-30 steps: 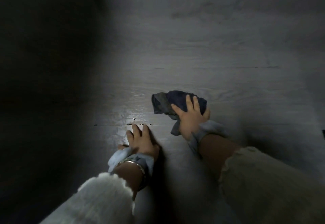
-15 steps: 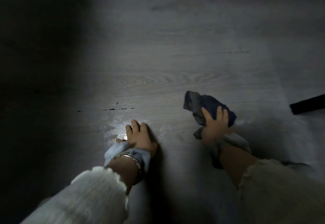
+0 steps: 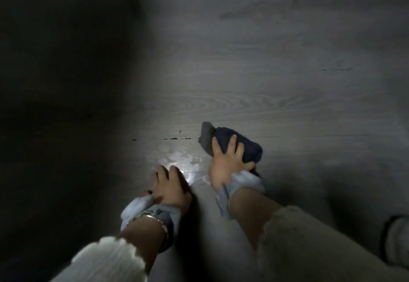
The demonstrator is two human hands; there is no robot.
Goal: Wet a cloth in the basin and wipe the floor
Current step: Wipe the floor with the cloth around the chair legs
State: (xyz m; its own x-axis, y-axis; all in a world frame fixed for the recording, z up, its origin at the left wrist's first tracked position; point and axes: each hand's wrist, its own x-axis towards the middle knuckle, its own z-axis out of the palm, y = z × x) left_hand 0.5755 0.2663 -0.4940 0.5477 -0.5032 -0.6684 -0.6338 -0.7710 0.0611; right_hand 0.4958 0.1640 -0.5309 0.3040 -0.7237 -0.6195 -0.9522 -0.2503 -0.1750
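Note:
A bunched dark blue cloth (image 3: 250, 147) lies on the grey wood-grain floor (image 3: 243, 71). My right hand (image 3: 228, 161) lies on top of it, fingers curved over the wad, holding it down against the floor. To its left my left hand (image 3: 170, 187) rests flat on the floor with fingers straight. Between and just ahead of the two hands a wet patch (image 3: 183, 160) shines in the light. No basin is in view.
A floorboard seam with dark specks (image 3: 174, 138) runs just beyond the wet patch. The left third of the view lies in deep shadow (image 3: 55, 104). A pale shape with a dark edge (image 3: 396, 239) sits at the lower right.
The right hand slid the cloth out to the right, then back left toward the wet patch. The left hand stayed planted. A dark bar seen at the right edge has left the view.

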